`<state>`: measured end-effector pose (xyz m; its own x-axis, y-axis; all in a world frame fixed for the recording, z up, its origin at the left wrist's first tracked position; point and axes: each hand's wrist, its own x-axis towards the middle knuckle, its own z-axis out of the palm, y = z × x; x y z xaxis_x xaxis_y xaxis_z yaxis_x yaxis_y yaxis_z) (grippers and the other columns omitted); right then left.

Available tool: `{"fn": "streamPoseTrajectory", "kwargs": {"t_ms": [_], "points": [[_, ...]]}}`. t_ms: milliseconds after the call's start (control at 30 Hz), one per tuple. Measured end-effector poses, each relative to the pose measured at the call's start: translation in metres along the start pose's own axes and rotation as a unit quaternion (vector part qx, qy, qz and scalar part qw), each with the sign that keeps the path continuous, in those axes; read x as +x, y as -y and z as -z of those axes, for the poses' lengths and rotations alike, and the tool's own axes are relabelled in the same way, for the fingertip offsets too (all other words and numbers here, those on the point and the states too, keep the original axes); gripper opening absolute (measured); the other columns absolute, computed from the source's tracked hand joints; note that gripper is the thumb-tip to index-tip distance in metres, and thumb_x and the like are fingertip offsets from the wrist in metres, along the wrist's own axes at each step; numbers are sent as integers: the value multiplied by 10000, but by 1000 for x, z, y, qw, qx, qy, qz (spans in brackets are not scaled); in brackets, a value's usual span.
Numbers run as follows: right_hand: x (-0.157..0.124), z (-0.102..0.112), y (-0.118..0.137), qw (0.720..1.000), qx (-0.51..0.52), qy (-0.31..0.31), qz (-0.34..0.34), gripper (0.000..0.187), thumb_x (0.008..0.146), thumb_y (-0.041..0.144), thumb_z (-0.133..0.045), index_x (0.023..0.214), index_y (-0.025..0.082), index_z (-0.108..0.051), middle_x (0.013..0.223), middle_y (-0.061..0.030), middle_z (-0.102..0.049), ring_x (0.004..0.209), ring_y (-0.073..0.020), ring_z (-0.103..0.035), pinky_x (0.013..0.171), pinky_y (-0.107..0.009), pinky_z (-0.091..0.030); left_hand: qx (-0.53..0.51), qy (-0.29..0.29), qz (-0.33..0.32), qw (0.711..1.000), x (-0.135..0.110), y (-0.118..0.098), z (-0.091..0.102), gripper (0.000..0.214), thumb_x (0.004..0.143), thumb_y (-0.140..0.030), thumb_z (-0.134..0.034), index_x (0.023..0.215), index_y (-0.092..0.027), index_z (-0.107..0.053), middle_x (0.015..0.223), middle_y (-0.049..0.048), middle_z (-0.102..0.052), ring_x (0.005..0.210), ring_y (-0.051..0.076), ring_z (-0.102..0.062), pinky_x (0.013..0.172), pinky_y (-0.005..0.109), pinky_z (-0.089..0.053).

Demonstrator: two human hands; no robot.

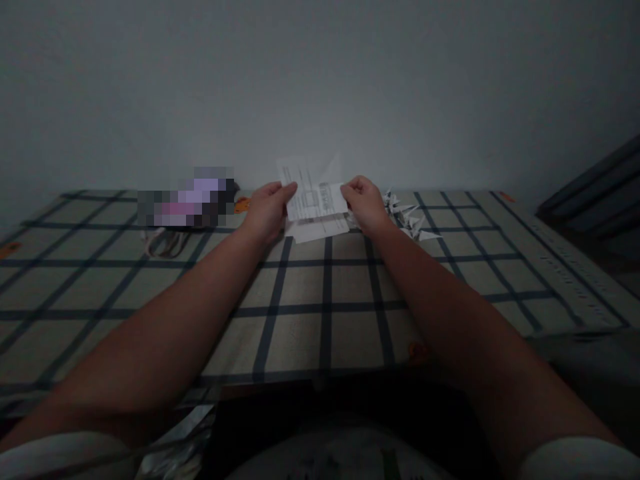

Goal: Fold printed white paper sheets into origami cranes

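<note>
Between my two hands a thin sheet of printed paper is held up over the table, its top part tilted away and partly see-through. My left hand pinches its left edge between thumb and fingers. At the right edge my right hand grips it the same way. Just below and behind it shows another pale piece of paper; whether the two are joined I cannot tell. Folded paper pieces with sharp points, like origami cranes, lie in a heap beyond my right wrist, partly hidden by it.
A checked cloth covers the table, which meets a plain wall. To the left lies a blurred-out purple and pink object with a pale cord beside it. A dark slatted thing stands at the right.
</note>
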<state>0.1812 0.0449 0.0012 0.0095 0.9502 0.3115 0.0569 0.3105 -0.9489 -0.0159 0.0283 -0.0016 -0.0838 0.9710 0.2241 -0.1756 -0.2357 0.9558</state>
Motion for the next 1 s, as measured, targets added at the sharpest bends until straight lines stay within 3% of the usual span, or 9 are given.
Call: {"fn": "streamPoseTrajectory", "kwargs": {"t_ms": [133,333,533,600,700,767,1000], "points": [[-1,2,1,1000,28,-7,-1,121,854,189,-594,884,239,-489,704,63,-509,639,-97,-489,656,-231,-414,9,6,-11,1000,1,-2,2,277,769,-367,-731,958,-177,-662,947,94,-749,879,227,-724,776,351,-598],[-4,3,0,994,67,78,-32,162,867,234,-554,985,213,-662,967,-19,-707,835,-121,-647,763,-268,-537,41,-37,-58,997,6,-3,5,573,782,-297,-699,1337,-288,-557,1249,79,-693,973,219,-727,741,298,-587],[-5,3,-1,987,90,129,-35,291,867,271,-629,1142,241,-721,1188,-35,-738,1044,-152,-688,916,-367,-584,49,-32,-26,998,4,-9,8,738,791,-289,-673,1488,-351,-437,1090,44,-728,757,174,-707,635,284,-571],[-4,3,-3,989,71,127,-25,245,847,297,-688,1080,237,-739,1122,-37,-754,1019,-157,-694,907,-366,-588,39,-23,-16,999,4,-12,10,664,797,-329,-671,1439,-326,-502,1011,38,-737,722,169,-694,610,276,-558],[-1,2,-5,992,60,105,-23,218,841,409,-739,922,206,-740,970,-55,-761,918,-163,-703,857,-346,-593,11,10,0,1000,4,-15,11,374,827,-422,-608,1130,-220,-692,946,72,-743,705,167,-674,567,261,-540],[0,3,-5,994,62,83,-27,292,849,486,-733,875,195,-718,932,-67,-756,881,-162,-704,831,-333,-593,0,30,8,1000,1,-16,9,312,838,-444,-569,950,-189,-709,934,89,-746,700,167,-662,551,261,-538],[2,4,-3,997,61,47,-25,354,880,542,-692,878,188,-684,935,-81,-744,868,-152,-709,829,-304,-583,108,14,-53,993,-11,-18,0,229,732,-368,-765,850,-183,-702,931,60,-742,729,141,-640,573,233,-554]]}}
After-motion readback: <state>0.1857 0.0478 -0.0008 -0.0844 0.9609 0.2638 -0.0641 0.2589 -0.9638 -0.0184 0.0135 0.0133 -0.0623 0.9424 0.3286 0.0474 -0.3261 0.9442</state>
